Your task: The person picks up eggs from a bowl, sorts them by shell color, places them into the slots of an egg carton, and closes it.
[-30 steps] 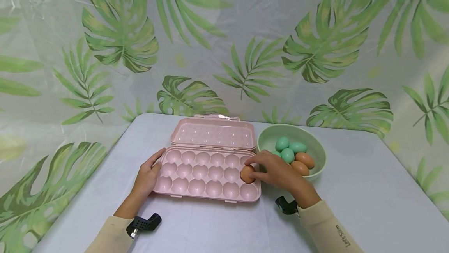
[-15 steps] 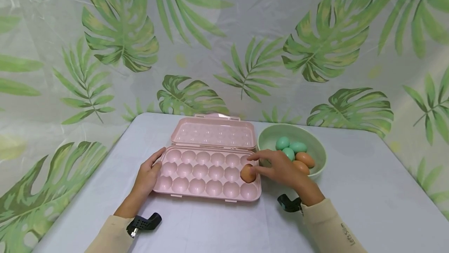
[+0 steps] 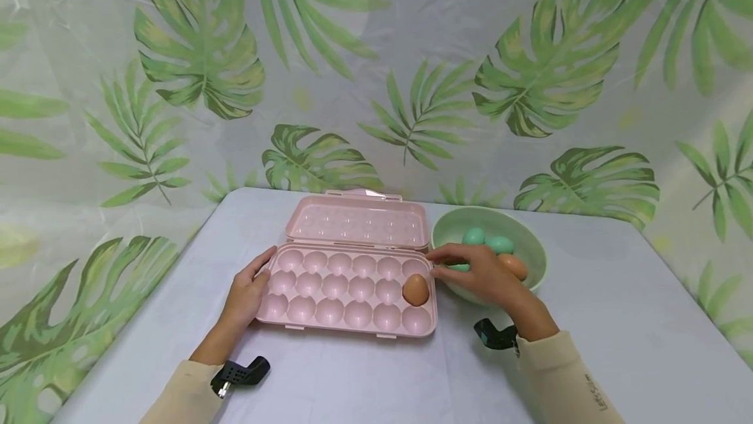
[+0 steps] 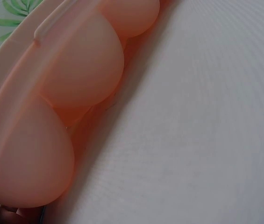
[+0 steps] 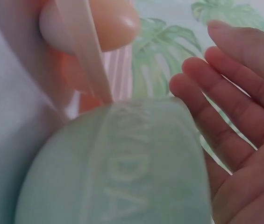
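A pink plastic egg box [image 3: 347, 279] lies with its lid [image 3: 359, 221] folded back. One brown egg [image 3: 416, 290] sits in the middle cup of its rightmost column. My left hand [image 3: 242, 293] holds the box by its left side; in the left wrist view only dark bits of fingers [image 4: 3, 213] show under the cups. Over the left rim of the green bowl [image 3: 532, 241] hovers my right hand [image 3: 485, 274], fingers extended and holding nothing; the right wrist view shows them apart from the egg. Inside the bowl are green eggs [image 3: 500, 245] and a brown egg [image 3: 513, 267], partly hidden by that hand.
A white cloth covers the table [image 3: 353, 378]. Behind it hangs a leaf-print curtain [image 3: 412, 32]. Black wrist cameras [image 3: 240, 375] sit on both wrists. The bowl stands close against the right side of the egg box.
My right hand has let go of the brown egg, which stays in its cup. That hand has moved right, over the bowl's edge. My left hand stays on the box.
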Motion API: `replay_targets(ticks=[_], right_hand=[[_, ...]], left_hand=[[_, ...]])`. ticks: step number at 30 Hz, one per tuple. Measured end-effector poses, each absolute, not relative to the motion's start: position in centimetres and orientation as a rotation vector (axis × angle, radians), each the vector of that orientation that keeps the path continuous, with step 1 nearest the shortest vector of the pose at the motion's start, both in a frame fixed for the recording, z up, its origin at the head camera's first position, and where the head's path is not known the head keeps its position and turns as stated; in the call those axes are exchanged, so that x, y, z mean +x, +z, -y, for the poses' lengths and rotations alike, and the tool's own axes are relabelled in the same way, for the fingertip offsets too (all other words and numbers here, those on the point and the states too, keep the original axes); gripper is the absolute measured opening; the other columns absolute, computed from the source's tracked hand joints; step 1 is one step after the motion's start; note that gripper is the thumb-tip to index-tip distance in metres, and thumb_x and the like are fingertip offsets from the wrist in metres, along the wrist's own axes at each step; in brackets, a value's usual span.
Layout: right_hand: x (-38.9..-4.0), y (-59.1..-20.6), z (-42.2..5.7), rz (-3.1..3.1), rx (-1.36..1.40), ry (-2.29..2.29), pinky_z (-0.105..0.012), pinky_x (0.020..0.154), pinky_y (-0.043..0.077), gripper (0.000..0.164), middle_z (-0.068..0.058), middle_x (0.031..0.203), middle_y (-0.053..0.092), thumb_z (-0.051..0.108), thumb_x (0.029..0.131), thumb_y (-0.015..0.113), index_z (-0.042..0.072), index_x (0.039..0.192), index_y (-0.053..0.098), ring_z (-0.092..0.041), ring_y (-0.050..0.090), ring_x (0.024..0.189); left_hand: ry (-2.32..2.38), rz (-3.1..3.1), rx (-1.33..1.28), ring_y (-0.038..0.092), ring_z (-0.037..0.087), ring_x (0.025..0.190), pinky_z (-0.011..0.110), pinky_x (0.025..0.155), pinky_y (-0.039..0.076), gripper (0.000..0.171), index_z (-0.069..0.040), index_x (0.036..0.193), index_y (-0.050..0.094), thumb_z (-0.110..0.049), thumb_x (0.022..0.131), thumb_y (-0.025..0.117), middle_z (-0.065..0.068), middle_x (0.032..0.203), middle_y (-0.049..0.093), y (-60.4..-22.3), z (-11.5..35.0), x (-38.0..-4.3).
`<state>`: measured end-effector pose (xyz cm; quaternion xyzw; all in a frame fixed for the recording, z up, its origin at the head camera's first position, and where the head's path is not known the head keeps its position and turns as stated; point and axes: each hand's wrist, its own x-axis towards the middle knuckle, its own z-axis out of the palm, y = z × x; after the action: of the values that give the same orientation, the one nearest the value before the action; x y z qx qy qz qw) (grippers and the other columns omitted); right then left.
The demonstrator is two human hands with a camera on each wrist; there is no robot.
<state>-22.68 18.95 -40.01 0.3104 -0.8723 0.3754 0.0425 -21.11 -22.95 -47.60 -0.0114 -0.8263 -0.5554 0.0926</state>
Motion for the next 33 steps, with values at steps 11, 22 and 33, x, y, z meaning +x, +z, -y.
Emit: replay_targets(ticks=[11, 22, 33], right_hand=[[-22.6, -38.7, -20.6, 2.68, 0.841, 1.127, -0.037, 0.084, 0.055, 0.026, 0.001, 0.108, 0.071, 0.025, 0.088, 0.072, 0.014, 0.112, 0.072, -0.017, 0.067, 0.096], [-22.8, -38.4, -22.9, 2.685, 0.73, 1.13, -0.034, 0.083, 0.055, 0.027, -0.004, 0.11, 0.07, 0.028, 0.087, 0.072, 0.017, 0.112, 0.071, -0.017, 0.066, 0.096], [-23.3, -38.7, -23.4, 2.723, 0.774, 1.115, -0.034, 0.084, 0.055, 0.025, -0.007, 0.11, 0.069, 0.025, 0.089, 0.07, 0.011, 0.11, 0.072, -0.02, 0.067, 0.097]], left_hand=[[-1.673, 2.429, -0.049, 0.026, 0.026, 0.143, 0.043, 0.117, 0.018, 0.045, -0.003, 0.145, 0.042, -0.005, 0.1, 0.039, 0.012, 0.151, 0.039, -47.5, 22.9, -21.2], [-1.694, 2.414, -0.076, 0.028, 0.027, 0.142, 0.042, 0.117, 0.018, 0.044, -0.001, 0.143, 0.043, -0.004, 0.1, 0.039, 0.014, 0.15, 0.04, -47.7, 22.6, -21.0], [-1.679, 2.411, -0.058, 0.028, 0.026, 0.142, 0.042, 0.117, 0.018, 0.044, -0.001, 0.144, 0.043, -0.004, 0.1, 0.039, 0.013, 0.15, 0.04, -47.6, 23.0, -21.0]])
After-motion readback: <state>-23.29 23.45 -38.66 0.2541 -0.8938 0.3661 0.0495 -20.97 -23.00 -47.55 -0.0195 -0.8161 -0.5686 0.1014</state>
